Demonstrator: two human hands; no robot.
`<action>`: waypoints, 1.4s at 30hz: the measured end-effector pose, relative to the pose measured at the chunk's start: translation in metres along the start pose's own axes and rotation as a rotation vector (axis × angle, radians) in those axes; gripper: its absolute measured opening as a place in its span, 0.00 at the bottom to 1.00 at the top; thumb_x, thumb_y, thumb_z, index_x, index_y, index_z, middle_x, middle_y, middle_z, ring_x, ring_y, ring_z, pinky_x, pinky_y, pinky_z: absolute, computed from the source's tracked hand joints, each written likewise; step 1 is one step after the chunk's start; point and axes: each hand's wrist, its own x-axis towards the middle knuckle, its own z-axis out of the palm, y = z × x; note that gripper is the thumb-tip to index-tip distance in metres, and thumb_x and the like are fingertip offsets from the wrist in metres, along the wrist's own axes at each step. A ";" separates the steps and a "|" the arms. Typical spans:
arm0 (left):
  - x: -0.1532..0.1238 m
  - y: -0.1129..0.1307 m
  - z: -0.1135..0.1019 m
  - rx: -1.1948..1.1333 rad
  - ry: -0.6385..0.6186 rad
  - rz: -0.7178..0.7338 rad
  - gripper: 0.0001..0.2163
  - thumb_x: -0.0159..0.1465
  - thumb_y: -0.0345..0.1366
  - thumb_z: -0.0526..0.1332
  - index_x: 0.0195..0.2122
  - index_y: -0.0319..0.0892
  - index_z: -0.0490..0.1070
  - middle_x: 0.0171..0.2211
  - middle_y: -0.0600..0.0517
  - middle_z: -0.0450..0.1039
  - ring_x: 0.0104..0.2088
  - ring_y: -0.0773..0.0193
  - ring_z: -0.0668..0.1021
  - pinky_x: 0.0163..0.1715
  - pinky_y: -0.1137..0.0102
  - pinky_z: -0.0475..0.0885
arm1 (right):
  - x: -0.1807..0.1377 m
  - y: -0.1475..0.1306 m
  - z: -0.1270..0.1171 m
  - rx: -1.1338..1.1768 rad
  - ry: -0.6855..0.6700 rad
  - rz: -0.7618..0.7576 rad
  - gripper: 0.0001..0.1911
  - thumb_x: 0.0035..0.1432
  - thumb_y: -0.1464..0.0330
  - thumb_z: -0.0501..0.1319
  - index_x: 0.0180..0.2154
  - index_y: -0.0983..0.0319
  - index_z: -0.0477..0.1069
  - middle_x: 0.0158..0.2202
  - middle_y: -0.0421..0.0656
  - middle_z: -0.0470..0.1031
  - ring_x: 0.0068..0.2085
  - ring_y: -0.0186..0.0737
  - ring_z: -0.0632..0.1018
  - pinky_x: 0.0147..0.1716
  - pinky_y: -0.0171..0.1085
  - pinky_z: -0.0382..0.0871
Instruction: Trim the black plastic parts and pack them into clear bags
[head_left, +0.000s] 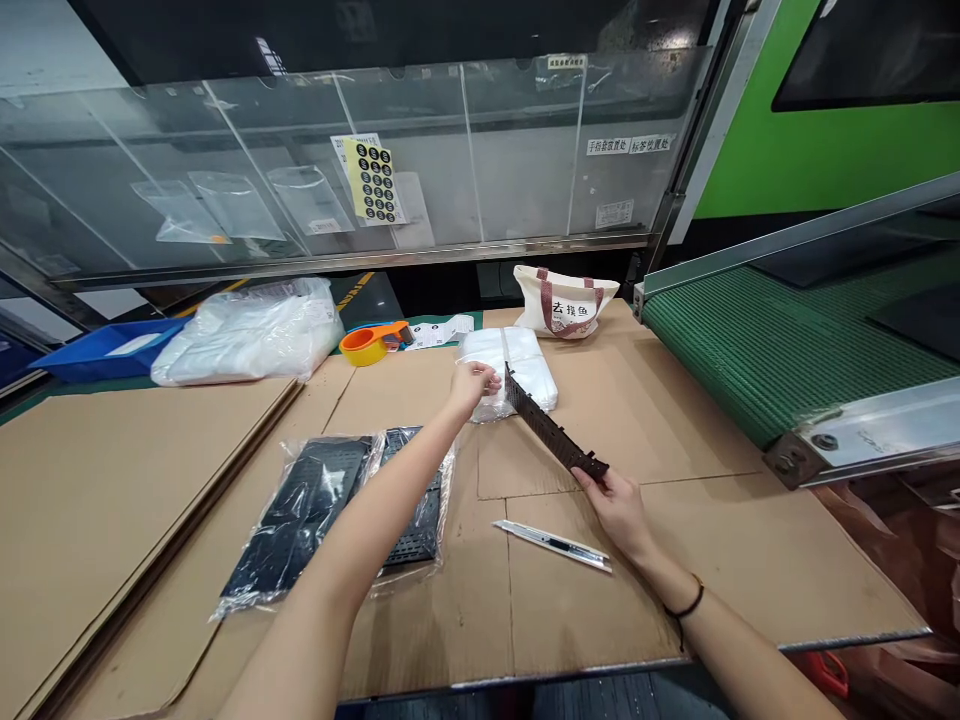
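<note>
Cardboard-covered worktop (697,580) carries clear plastic bags (238,604) of black panels (322,480); above it, the right hand (619,510) pinches a dark perforated plastic strip (553,430). Whether the left hand (471,386), by stacked translucent bags (531,352), grips anything, I cannot tell.

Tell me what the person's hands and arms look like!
The left hand and right hand wear no gloves, and no sleeves show on the forearms. A thin, dark bracelet with a dangling end circles the right wrist; the left shows none.
</note>
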 end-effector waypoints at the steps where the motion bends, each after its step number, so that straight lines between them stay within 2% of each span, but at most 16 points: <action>1: 0.001 0.001 0.001 -0.055 0.029 -0.012 0.12 0.66 0.40 0.58 0.45 0.37 0.69 0.40 0.49 0.73 0.36 0.64 0.77 0.35 0.65 0.76 | 0.000 0.000 0.000 0.001 0.003 0.008 0.16 0.55 0.57 0.60 0.22 0.60 0.72 0.17 0.38 0.67 0.18 0.36 0.65 0.19 0.34 0.59; 4: 0.000 0.006 0.001 -0.140 0.101 -0.027 0.12 0.67 0.41 0.58 0.46 0.38 0.69 0.40 0.49 0.73 0.35 0.65 0.77 0.33 0.66 0.76 | -0.001 0.001 0.001 0.013 0.018 0.041 0.17 0.53 0.56 0.62 0.21 0.60 0.71 0.15 0.38 0.65 0.17 0.34 0.64 0.18 0.34 0.58; 6: -0.005 0.007 -0.003 -0.128 0.123 -0.021 0.12 0.67 0.41 0.58 0.45 0.38 0.69 0.39 0.50 0.72 0.33 0.65 0.76 0.32 0.67 0.75 | -0.001 0.004 0.001 0.033 0.032 0.070 0.16 0.53 0.56 0.62 0.23 0.61 0.74 0.16 0.39 0.68 0.18 0.35 0.66 0.19 0.34 0.60; 11: -0.031 0.003 -0.021 0.128 0.084 0.083 0.08 0.64 0.38 0.61 0.39 0.38 0.69 0.33 0.53 0.70 0.30 0.66 0.73 0.33 0.67 0.72 | 0.002 0.005 -0.005 0.136 0.126 0.145 0.18 0.48 0.54 0.66 0.26 0.63 0.76 0.23 0.44 0.77 0.26 0.43 0.75 0.27 0.37 0.70; 14: -0.049 0.000 -0.035 0.292 0.037 0.123 0.06 0.63 0.36 0.61 0.34 0.39 0.69 0.26 0.57 0.67 0.26 0.67 0.71 0.32 0.67 0.69 | -0.006 -0.006 -0.016 0.210 0.222 0.174 0.20 0.47 0.51 0.66 0.29 0.63 0.77 0.30 0.47 0.80 0.32 0.46 0.78 0.35 0.41 0.73; 16: -0.060 0.000 -0.042 0.369 -0.017 0.139 0.06 0.63 0.36 0.60 0.33 0.39 0.70 0.22 0.58 0.65 0.23 0.67 0.70 0.30 0.68 0.67 | -0.019 -0.019 -0.024 0.302 0.223 0.217 0.21 0.48 0.50 0.67 0.32 0.63 0.78 0.33 0.48 0.81 0.35 0.47 0.79 0.37 0.41 0.74; 18: -0.070 0.000 -0.045 0.427 -0.103 0.159 0.06 0.62 0.37 0.60 0.33 0.40 0.72 0.19 0.59 0.65 0.21 0.67 0.70 0.28 0.70 0.66 | -0.036 -0.032 -0.029 0.507 0.087 0.366 0.21 0.44 0.51 0.70 0.31 0.63 0.79 0.31 0.48 0.81 0.33 0.47 0.80 0.34 0.41 0.74; 21: -0.080 0.002 -0.043 0.500 -0.233 0.186 0.10 0.63 0.40 0.57 0.36 0.41 0.75 0.15 0.58 0.67 0.18 0.65 0.72 0.25 0.71 0.66 | -0.059 -0.049 -0.030 0.826 -0.225 0.691 0.20 0.41 0.56 0.74 0.32 0.63 0.79 0.28 0.48 0.80 0.29 0.45 0.80 0.31 0.39 0.75; 23: -0.084 0.004 -0.040 0.555 -0.279 0.217 0.13 0.64 0.42 0.55 0.38 0.41 0.77 0.17 0.55 0.71 0.20 0.62 0.74 0.26 0.70 0.67 | -0.067 -0.055 -0.026 0.901 -0.288 0.803 0.19 0.42 0.57 0.74 0.32 0.64 0.79 0.27 0.47 0.80 0.28 0.43 0.79 0.30 0.38 0.74; 25: -0.087 0.007 -0.037 0.623 -0.290 0.273 0.13 0.65 0.39 0.54 0.36 0.41 0.77 0.24 0.51 0.76 0.28 0.59 0.78 0.31 0.69 0.69 | -0.070 -0.059 -0.020 0.915 -0.197 0.830 0.19 0.40 0.57 0.75 0.29 0.65 0.79 0.26 0.46 0.79 0.27 0.40 0.78 0.28 0.35 0.73; 27: -0.091 0.010 -0.033 0.699 -0.282 0.335 0.13 0.66 0.36 0.53 0.34 0.40 0.77 0.31 0.46 0.79 0.35 0.56 0.79 0.36 0.68 0.70 | -0.071 -0.062 -0.014 0.894 -0.033 0.827 0.20 0.36 0.57 0.76 0.26 0.64 0.78 0.24 0.43 0.78 0.24 0.37 0.76 0.24 0.32 0.71; 30: -0.101 0.015 -0.028 0.814 -0.269 0.402 0.12 0.66 0.31 0.51 0.38 0.39 0.75 0.36 0.43 0.78 0.39 0.55 0.79 0.39 0.65 0.71 | -0.072 -0.063 -0.008 0.855 0.176 0.843 0.21 0.28 0.58 0.78 0.24 0.63 0.77 0.24 0.41 0.78 0.22 0.31 0.73 0.20 0.27 0.67; 32: -0.109 0.017 -0.024 0.888 -0.237 0.424 0.14 0.65 0.27 0.50 0.45 0.38 0.72 0.40 0.41 0.77 0.40 0.53 0.79 0.39 0.64 0.72 | -0.074 -0.063 -0.004 0.854 0.207 0.863 0.23 0.26 0.58 0.79 0.25 0.63 0.77 0.26 0.41 0.80 0.23 0.30 0.73 0.19 0.26 0.67; 35: -0.121 0.020 -0.017 0.983 -0.169 0.436 0.18 0.64 0.24 0.48 0.54 0.35 0.66 0.42 0.38 0.76 0.39 0.52 0.80 0.38 0.61 0.73 | -0.080 -0.063 0.002 0.880 0.176 0.884 0.23 0.26 0.59 0.79 0.26 0.63 0.78 0.28 0.42 0.81 0.25 0.32 0.76 0.20 0.26 0.69; 39: -0.133 0.020 -0.011 1.062 -0.094 0.451 0.20 0.66 0.25 0.47 0.59 0.35 0.60 0.38 0.39 0.75 0.36 0.53 0.80 0.33 0.63 0.75 | -0.093 -0.061 0.016 0.977 0.276 0.870 0.21 0.30 0.59 0.79 0.29 0.59 0.78 0.31 0.40 0.82 0.31 0.34 0.80 0.24 0.26 0.73; 42: -0.138 0.018 -0.011 1.093 -0.046 0.464 0.20 0.66 0.23 0.45 0.59 0.35 0.60 0.40 0.40 0.73 0.36 0.53 0.80 0.31 0.64 0.74 | -0.103 -0.056 0.025 1.027 0.311 0.847 0.18 0.34 0.60 0.78 0.28 0.58 0.77 0.31 0.38 0.82 0.30 0.33 0.80 0.25 0.27 0.75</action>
